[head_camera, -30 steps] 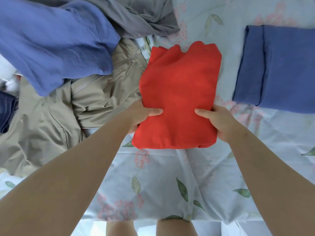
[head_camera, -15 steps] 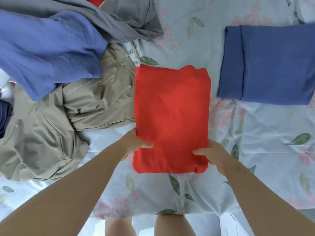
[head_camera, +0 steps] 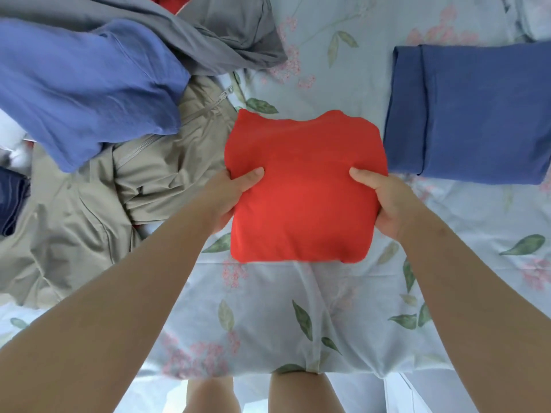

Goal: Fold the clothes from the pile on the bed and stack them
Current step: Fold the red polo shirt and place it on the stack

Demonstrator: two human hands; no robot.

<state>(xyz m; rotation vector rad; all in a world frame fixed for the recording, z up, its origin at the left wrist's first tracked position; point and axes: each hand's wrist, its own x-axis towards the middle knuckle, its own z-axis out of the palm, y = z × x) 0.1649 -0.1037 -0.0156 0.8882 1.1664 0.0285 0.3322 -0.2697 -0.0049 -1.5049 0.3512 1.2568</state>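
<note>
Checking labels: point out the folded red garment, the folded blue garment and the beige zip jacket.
folded red garment (head_camera: 304, 204): head view, middle of top face.
folded blue garment (head_camera: 477, 114): head view, centre of top layer.
beige zip jacket (head_camera: 167, 177): head view, panel below zipper.

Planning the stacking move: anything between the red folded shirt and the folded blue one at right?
Nothing visible. The left hand and right hand grip the red shirt by its sides; the blue shirt lies just beside it, top bare. The pile is on the opposite side.
</note>
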